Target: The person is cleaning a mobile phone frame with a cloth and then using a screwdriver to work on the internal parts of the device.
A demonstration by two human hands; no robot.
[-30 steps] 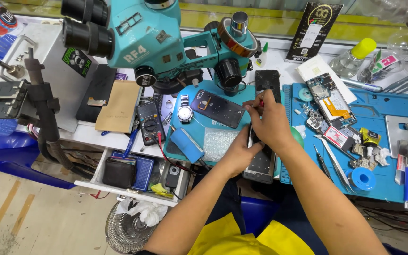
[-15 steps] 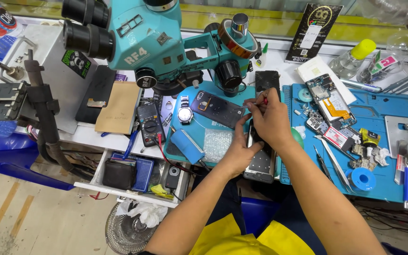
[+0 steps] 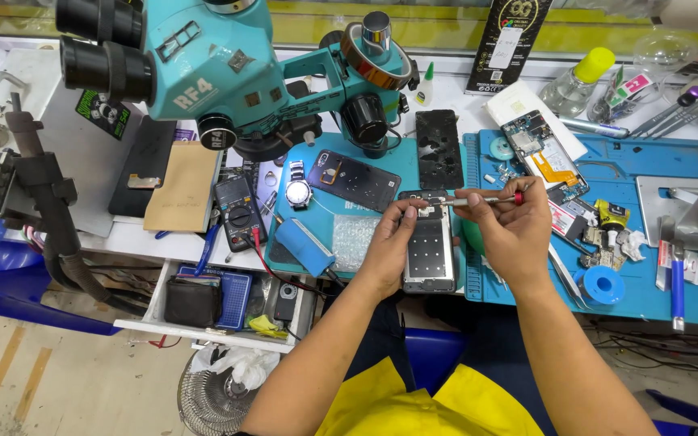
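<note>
Left hand (image 3: 393, 242) steadying opened phone (image 3: 428, 254) at mat's (image 3: 672, 299) front edge, right hand (image 3: 506, 230) pinching screwdriver (image 3: 486, 200) over it, microscope (image 3: 228, 73) behind, blue tape roll (image 3: 604, 284) beside.

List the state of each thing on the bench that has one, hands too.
Phone: back off, insides showing, flat.
Left hand: steadying the phone.
Right hand: gripping a screwdriver.
Second phone: opened up.
Drawer: pulled open.
Bottle: capped.

Teal, blue and yellow on the white tabletop (image 3: 115, 238)

Teal microscope (image 3: 203, 73), blue mat (image 3: 648, 282), yellow bottle cap (image 3: 594, 63), tan envelope (image 3: 182, 187), black phone back (image 3: 438, 148), silver-and-red screwdriver (image 3: 486, 199), yellow shirt (image 3: 430, 408).
</note>
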